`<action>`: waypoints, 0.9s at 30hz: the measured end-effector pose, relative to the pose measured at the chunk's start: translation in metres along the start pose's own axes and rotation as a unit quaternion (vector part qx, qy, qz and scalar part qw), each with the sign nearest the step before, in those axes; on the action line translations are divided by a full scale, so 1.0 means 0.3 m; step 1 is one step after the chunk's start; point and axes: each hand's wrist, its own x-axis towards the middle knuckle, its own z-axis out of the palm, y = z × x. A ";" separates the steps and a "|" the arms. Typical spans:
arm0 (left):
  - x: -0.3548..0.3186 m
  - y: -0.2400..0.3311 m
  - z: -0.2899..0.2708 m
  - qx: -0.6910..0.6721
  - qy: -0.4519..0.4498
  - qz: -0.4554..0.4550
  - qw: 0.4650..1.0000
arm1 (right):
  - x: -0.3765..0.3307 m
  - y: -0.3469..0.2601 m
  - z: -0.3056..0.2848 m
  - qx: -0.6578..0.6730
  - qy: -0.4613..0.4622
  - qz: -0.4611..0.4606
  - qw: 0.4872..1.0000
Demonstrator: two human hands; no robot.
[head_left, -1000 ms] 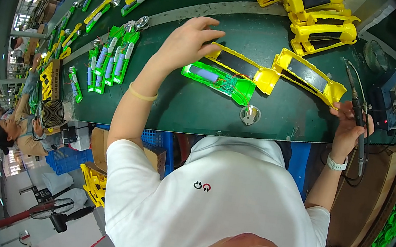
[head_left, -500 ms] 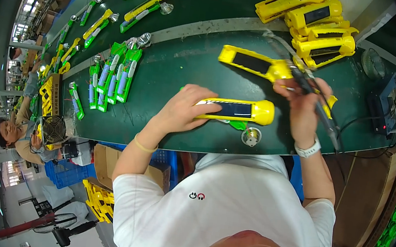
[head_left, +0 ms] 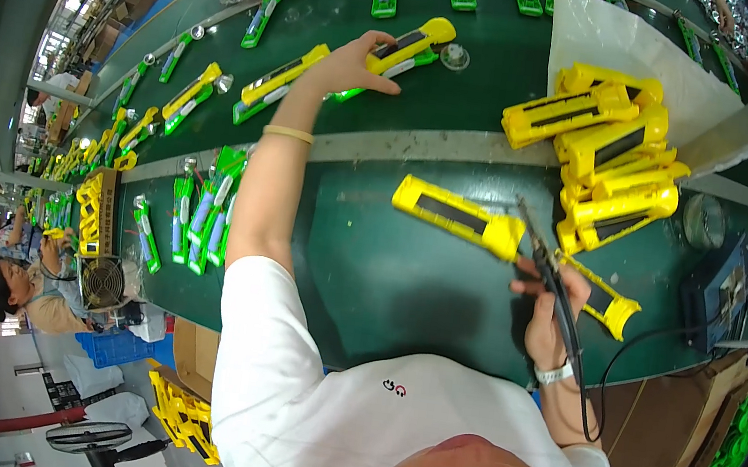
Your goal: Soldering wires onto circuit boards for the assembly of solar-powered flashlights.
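My left hand [head_left: 351, 62] is stretched far out over the upper green belt and grips a joined yellow and green plastic housing [head_left: 405, 47]. A small round clear part [head_left: 455, 55] lies just beside it. My right hand [head_left: 545, 308] stays near the table's front and holds a slim black soldering tool [head_left: 547, 268] with a cable [head_left: 622, 361] trailing off it. The tool's tip points toward a long yellow housing [head_left: 457, 216] lying on the near green surface. Another yellow housing [head_left: 606, 304] lies just right of that hand.
A heap of yellow housings [head_left: 612, 161] sits at the right, partly on a white sheet [head_left: 625, 49]. Several green housings [head_left: 203, 211] lie at the left. More yellow and green units [head_left: 278, 79] ride the belt. A blue device [head_left: 724, 284] stands at the right edge. Other workers [head_left: 26, 292] sit to the left.
My left hand has lifted the assembled yellow and green housing off the near surface and carried it out onto the far belt. My right hand with the tool has drawn back toward me.
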 end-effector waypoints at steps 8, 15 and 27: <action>0.503 0.005 -0.014 0.166 0.164 -0.293 0.927 | 0.032 0.007 0.046 0.076 -0.017 0.013 0.997; 0.433 -0.071 -0.041 0.132 0.253 -0.268 0.920 | 0.036 0.035 0.073 0.032 -0.055 -0.012 0.998; -0.634 0.331 0.160 -0.039 -0.120 0.215 0.968 | 0.087 0.000 0.042 0.178 -0.005 0.149 0.973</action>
